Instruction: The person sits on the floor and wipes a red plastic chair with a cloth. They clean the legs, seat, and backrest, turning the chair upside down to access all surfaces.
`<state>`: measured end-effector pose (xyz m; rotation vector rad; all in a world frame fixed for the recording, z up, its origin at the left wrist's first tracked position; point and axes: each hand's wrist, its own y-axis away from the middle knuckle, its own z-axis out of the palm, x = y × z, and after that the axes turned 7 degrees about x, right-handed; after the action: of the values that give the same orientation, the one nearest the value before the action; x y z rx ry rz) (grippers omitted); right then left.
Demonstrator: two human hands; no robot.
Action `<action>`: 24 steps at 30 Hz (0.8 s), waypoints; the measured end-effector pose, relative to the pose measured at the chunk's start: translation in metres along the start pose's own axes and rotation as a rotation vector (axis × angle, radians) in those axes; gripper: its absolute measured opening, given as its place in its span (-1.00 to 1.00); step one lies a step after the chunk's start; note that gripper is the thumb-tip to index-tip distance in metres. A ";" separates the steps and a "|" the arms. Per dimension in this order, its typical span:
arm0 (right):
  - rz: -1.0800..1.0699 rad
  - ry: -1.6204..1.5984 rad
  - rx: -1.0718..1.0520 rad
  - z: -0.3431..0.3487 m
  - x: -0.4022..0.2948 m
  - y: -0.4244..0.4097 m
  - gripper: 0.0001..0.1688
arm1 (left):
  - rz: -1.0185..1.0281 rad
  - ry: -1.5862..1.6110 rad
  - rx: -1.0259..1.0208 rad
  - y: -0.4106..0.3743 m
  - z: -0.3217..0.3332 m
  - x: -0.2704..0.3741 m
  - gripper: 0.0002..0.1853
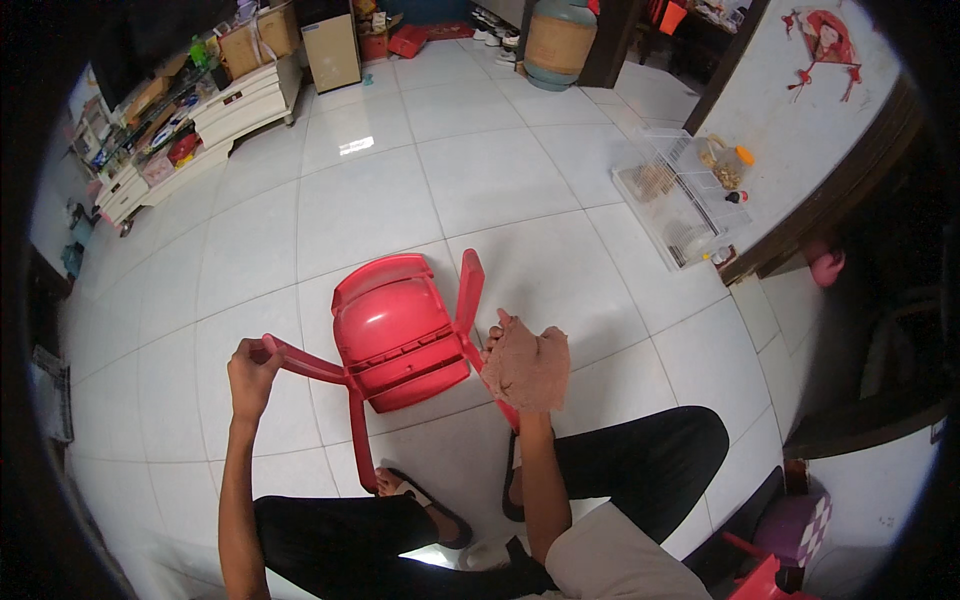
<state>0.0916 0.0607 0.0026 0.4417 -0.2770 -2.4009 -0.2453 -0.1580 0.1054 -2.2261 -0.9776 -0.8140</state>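
A small red plastic chair (390, 315) lies tipped over on the tiled floor, its underside and splayed legs turned towards me. My left hand (251, 371) grips the end of one chair leg (311, 366), out to the left. A brownish-pink cloth (532, 367) drapes over my right hand (493, 339), which is bunched around it, with some fingers showing at its left edge. That hand is beside the right-hand legs; the cloth hides part of the lower one (504, 411). Whether it touches that leg is unclear.
White floor tiles (360, 195) surround the chair. My sandalled feet (427, 502) are close to its near legs. On the right, a wire pet cage (667, 199) stands by the wall. A cluttered white cabinet (247, 105) is at upper left, a gas cylinder (559, 45) at the back.
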 end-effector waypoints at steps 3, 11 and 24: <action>-0.017 0.160 -0.023 -0.017 0.001 -0.002 -0.33 | 0.029 0.000 0.009 0.002 -0.002 0.000 -0.70; 0.117 0.138 -0.109 -0.079 -0.017 -0.036 -0.07 | 0.029 0.015 0.005 0.000 -0.004 0.006 -0.70; -0.174 0.132 -0.084 -0.059 -0.017 -0.075 -0.18 | -0.015 0.009 0.014 0.005 -0.002 0.013 -0.71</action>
<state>0.0825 0.1236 -0.0709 0.6046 -0.0813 -2.5271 -0.2350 -0.1567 0.1144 -2.2043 -0.9942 -0.8205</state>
